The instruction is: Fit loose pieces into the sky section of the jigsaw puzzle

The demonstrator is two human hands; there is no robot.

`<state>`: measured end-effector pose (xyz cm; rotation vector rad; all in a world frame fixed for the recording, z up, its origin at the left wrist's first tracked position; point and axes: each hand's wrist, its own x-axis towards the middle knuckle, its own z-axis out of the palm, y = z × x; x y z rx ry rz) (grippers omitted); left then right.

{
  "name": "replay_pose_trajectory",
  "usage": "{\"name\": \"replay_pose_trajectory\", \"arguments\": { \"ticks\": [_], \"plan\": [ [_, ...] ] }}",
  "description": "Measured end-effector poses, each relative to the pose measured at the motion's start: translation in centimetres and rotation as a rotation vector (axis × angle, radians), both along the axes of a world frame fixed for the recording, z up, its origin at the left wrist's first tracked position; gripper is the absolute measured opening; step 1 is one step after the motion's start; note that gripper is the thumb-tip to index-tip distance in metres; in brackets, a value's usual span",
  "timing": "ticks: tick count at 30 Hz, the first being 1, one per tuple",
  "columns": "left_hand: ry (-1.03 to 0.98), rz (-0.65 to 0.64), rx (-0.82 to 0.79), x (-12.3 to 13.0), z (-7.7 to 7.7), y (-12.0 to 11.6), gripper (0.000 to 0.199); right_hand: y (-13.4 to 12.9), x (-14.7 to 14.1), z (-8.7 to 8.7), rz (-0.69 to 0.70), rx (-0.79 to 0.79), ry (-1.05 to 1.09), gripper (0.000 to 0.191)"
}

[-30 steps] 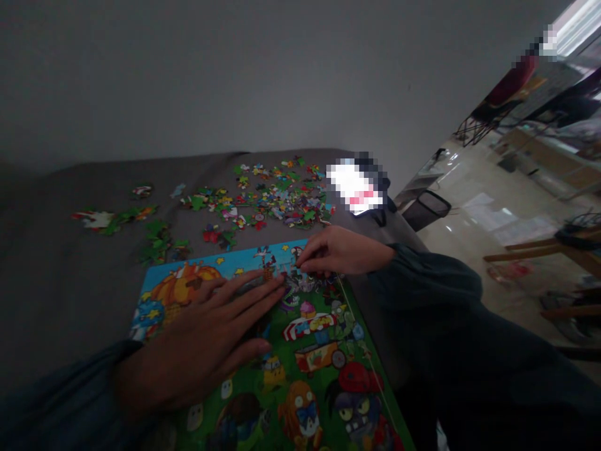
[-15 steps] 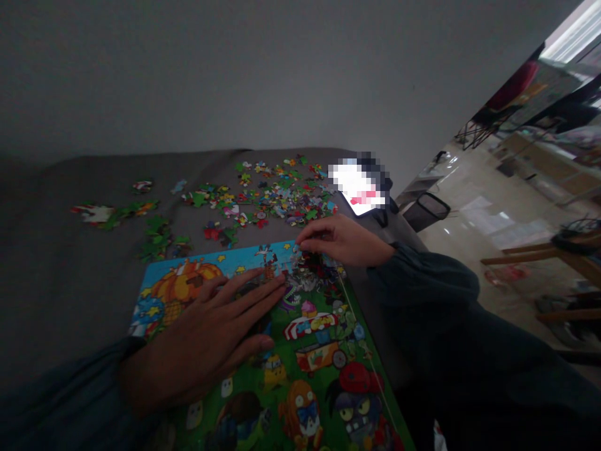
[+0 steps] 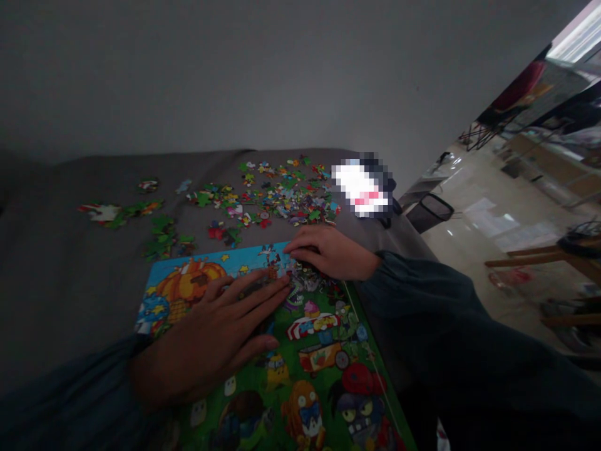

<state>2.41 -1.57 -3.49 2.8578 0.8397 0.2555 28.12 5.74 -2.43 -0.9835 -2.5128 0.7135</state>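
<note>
A cartoon jigsaw puzzle [image 3: 304, 407] lies on a gray cloth-covered counter [image 3: 106, 263]; its loose pieces [image 3: 286, 199] should be light, stiff, best pinched by edges. The left hand [image 3: 213, 341] rests flat on it, grip released; the right hand [image 3: 331, 249] curls at its far edge, any hold too dim to tell. Plain wall [image 3: 211, 75] behind, glossy floor [image 3: 462, 235] rightward.

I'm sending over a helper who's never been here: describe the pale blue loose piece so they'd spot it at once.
Beyond the far edge of the picture puzzle, the grey cloth bears a wide scatter of loose pieces. Just left of it lies the pale blue piece, small and apart. Its pale colour sets it off from the green pieces on its right.
</note>
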Motion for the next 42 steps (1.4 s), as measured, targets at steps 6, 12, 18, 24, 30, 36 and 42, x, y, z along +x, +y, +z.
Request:
{"name": "replay_pose_trajectory", "arguments": {
  "ticks": [6,12,18,24,30,36,42],
  "plan": [
    [0.023,-0.018,0.001,0.0,0.2,-0.1,0.059,-0.3,-0.1,0.2,0.012,-0.004,-0.008,0.019],
    [0.03,-0.018,-0.022,0.0,0.4,-0.1,0.057,-0.4,0.2,0.4,-0.022,-0.042,-0.003,0.023],
    [-0.008,-0.014,0.053,-0.1,0.2,0.0,0.056,-0.1,0.5,0.6,-0.057,-0.072,0.021,0.017],
    [-0.011,-0.032,0.11,-0.1,0.4,0.0,0.056,-0.2,0.7,1.0,-0.06,-0.061,0.034,0.017],
    [0.001,-0.04,0.14,0.0,0.4,0.0,0.054,-0.1,1.0,1.3,-0.144,-0.152,0.073,0.018],
    [-0.017,-0.05,0.132,0.1,0.6,0.0,0.053,0.0,1.6,1.9,-0.123,-0.152,0.055,0.019],
    [-0.019,-0.048,0.126,0.0,0.6,0.0,0.055,0.0,1.4,1.6,-0.049,-0.141,0.007,0.019]
  ]
}}
